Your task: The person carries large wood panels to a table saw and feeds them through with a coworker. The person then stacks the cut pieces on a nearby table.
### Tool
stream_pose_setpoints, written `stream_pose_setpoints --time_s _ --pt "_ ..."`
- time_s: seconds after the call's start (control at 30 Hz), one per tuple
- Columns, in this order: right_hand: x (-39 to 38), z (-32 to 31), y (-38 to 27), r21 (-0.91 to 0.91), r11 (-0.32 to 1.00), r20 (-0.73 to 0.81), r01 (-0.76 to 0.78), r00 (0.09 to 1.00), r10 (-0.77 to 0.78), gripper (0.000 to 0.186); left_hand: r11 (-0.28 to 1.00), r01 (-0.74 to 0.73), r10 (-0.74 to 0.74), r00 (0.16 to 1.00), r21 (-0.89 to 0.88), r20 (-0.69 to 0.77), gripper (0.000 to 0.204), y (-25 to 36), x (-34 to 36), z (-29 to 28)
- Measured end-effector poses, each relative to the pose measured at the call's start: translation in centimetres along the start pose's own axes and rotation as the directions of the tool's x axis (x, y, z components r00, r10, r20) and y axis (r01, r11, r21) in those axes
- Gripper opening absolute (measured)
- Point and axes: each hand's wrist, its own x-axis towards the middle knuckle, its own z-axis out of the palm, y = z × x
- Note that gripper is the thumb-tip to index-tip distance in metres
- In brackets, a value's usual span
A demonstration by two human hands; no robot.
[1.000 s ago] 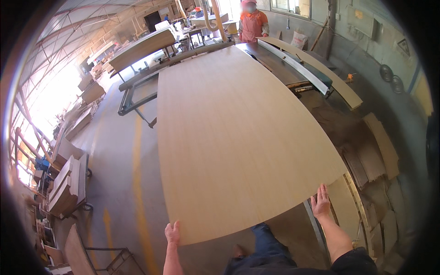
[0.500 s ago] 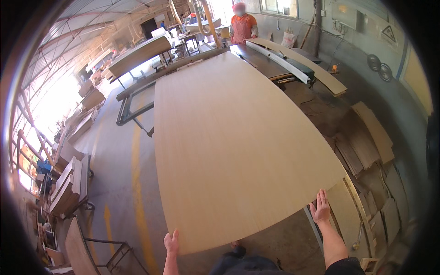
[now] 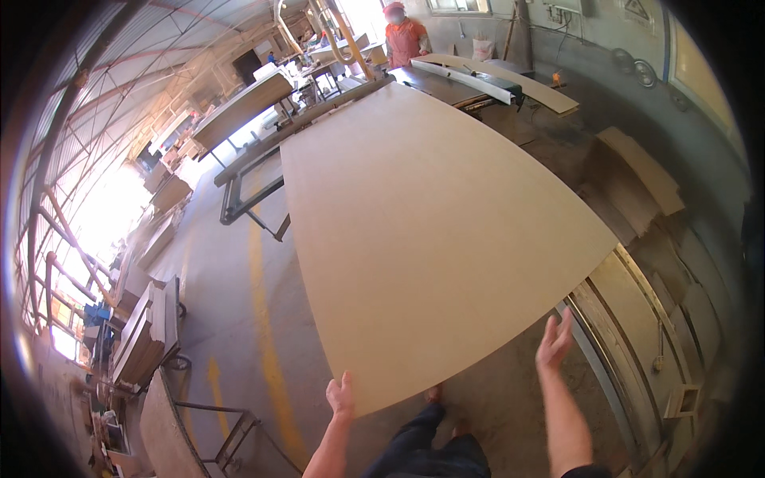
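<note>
A large pale wood panel [image 3: 446, 231] stretches away from me, its far end resting on the saw table [image 3: 446, 86]. At the panel's near left corner, my left hand [image 3: 340, 394] is closed on the edge, with the fingers partly hidden beneath. My right hand [image 3: 555, 342] is just off the near edge on the right side, fingers stretched out and apart, holding nothing. The panel's right near corner lies close to a long metal-edged frame with boards [image 3: 613, 319].
A person in orange [image 3: 406, 40] stands beyond the saw table near a long curved offcut [image 3: 542, 92]. Board stacks [image 3: 637, 171] lie on the right. To the left stand a loaded cart [image 3: 147, 331] and a metal-framed stand [image 3: 171, 430]. Yellow lines mark the floor.
My right hand has come off the panel's near edge and opened. The left hand still holds its corner. My view has shifted, and the panel's near corners sit farther right in it.
</note>
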Motion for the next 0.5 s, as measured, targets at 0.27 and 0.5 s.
stream_pose_setpoints --time_s 0.27,0.5 --pt "-25.1 5.1 -8.8 0.481 0.169 0.504 -0.86 0.429 0.75 0.045 0.996 -0.086 0.084 0.994 0.035 0.063 0.05 -2.8 -6.2 -0.1" --pt "-26.0 5.5 -5.6 0.388 0.429 0.145 -0.816 0.513 0.846 0.037 0.787 0.363 0.006 0.804 -0.499 0.595 0.03 -0.2 -8.5 -1.0"
